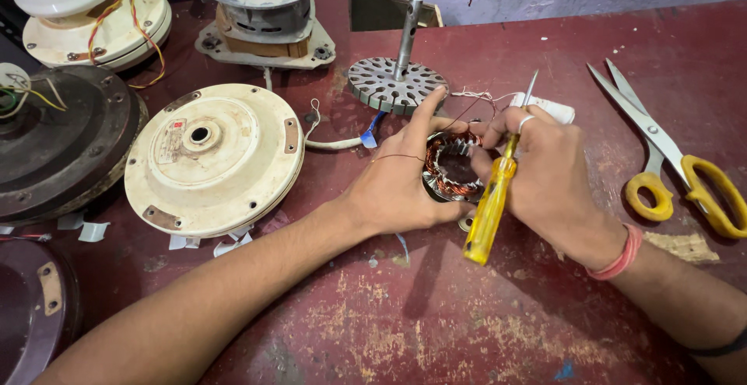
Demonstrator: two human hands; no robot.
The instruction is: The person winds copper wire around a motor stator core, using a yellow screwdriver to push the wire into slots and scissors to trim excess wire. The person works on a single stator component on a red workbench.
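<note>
Two hands on worn red desk (467, 330), closed together around copper-wound stator (450, 169) at centre. Left hand (397, 187) cupping stator from outside, steadying it; right hand (545, 175) gripping yellow screwdriver (490, 206) against windings. Cream motor cover (214, 155) left, yellow-handled scissors (677, 171) right, toothed rotor (397, 82) behind.

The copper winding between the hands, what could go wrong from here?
The screwdriver in the right hand lies right beside the copper winding, so its shaft might nick the wire. The thin strand across the left hand could snag or snap. The scissors lie open nearby.
</note>
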